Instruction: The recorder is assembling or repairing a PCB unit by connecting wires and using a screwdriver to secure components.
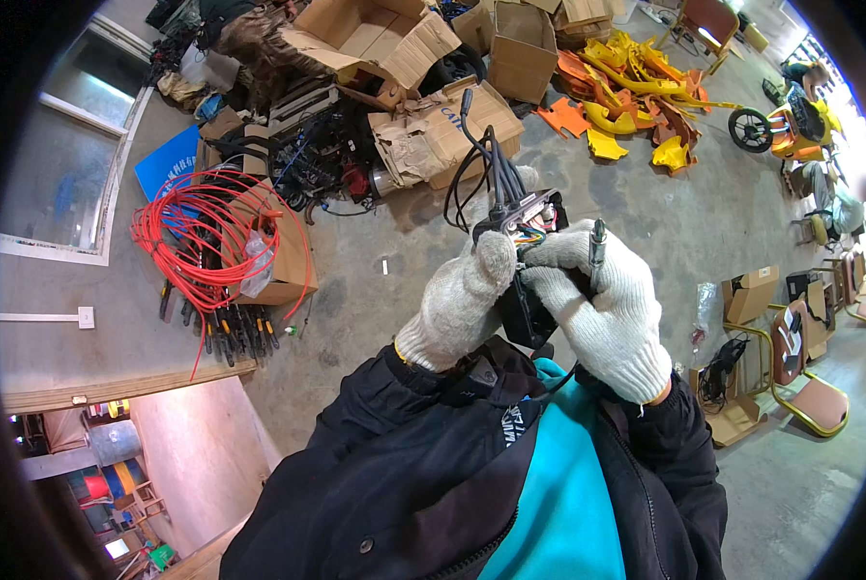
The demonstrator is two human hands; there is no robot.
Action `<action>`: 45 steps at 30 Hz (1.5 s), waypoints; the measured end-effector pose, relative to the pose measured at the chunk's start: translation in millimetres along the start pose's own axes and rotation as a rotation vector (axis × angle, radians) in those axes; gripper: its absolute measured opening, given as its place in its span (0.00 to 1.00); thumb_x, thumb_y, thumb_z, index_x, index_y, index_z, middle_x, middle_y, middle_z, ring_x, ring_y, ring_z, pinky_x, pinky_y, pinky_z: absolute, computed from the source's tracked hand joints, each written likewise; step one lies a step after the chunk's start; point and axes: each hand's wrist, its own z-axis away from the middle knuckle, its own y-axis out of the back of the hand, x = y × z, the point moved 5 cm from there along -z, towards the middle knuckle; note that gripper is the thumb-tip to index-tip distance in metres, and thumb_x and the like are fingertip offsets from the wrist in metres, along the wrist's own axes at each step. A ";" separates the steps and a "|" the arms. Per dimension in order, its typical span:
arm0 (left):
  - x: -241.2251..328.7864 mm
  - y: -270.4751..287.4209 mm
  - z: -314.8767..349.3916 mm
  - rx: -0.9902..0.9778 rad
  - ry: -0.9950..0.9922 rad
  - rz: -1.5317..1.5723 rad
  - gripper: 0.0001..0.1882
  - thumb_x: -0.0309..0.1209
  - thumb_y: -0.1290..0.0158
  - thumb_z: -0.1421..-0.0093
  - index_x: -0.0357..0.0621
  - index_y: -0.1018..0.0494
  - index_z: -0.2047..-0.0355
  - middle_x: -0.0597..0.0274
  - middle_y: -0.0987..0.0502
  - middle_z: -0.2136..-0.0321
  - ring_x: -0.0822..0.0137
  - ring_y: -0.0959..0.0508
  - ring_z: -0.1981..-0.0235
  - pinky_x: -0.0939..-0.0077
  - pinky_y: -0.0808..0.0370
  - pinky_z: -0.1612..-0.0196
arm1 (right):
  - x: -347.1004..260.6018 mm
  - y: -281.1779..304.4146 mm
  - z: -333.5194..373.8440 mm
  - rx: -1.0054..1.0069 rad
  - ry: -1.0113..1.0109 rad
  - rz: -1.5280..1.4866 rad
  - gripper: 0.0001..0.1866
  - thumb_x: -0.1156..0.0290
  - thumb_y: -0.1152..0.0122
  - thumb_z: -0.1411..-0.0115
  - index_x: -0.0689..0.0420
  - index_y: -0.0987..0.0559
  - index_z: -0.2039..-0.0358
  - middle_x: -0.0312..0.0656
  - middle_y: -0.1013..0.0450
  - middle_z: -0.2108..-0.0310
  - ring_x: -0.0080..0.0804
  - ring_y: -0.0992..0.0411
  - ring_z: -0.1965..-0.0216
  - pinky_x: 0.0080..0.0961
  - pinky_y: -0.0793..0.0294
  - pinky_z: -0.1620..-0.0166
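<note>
In front of my chest is a black electronics box (pixel 528 324) with one end uncovered. Thin coloured wires (pixel 528 235) show there, beside a metal plate, and several black cables (pixel 496 174) rise from it and loop away. My left hand (pixel 462 304), in a white knit glove, is closed around the box's left side, thumb up by the wires. My right hand (pixel 607 314), gloved the same, grips the right side with bent fingers near the wires. A slim grey cylindrical piece, perhaps a cable connector (pixel 598 251), stands up against its fingers; its lower end is hidden.
Coiled red cable (pixel 220 242) drapes over a cardboard box (pixel 288 261) at left. Torn cartons (pixel 447 130) and black parts lie ahead. Yellow and orange plastic panels (pixel 626 92) are heaped at far right. Chairs (pixel 810 387) line the right side, and a yellow scooter (pixel 791 130) stands beyond.
</note>
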 end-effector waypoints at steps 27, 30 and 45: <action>-12.3 29.3 5.0 0.048 0.002 -0.451 0.35 0.55 0.53 0.25 0.41 0.42 0.30 0.59 0.19 0.55 0.68 0.19 0.55 0.70 0.21 0.53 | -11.1 0.7 3.2 -0.049 0.085 0.205 0.12 0.76 0.32 0.44 0.57 0.18 0.58 0.46 0.25 0.65 0.50 0.22 0.63 0.37 0.22 0.60; -12.0 29.8 6.9 0.128 -0.101 -0.778 0.33 0.53 0.55 0.24 0.42 0.40 0.30 0.58 0.19 0.54 0.66 0.18 0.57 0.68 0.20 0.54 | -15.4 1.3 3.3 -0.050 0.093 0.271 0.12 0.76 0.32 0.46 0.55 0.19 0.59 0.46 0.26 0.65 0.50 0.22 0.63 0.38 0.22 0.61; -2.4 -4.4 -0.7 -0.009 -0.022 0.152 0.47 0.60 0.52 0.29 0.39 0.50 0.24 0.45 0.31 0.35 0.54 0.26 0.36 0.56 0.28 0.33 | -9.1 9.3 10.7 -0.015 0.087 0.211 0.18 0.76 0.29 0.45 0.51 0.16 0.53 0.44 0.23 0.62 0.47 0.20 0.63 0.35 0.19 0.60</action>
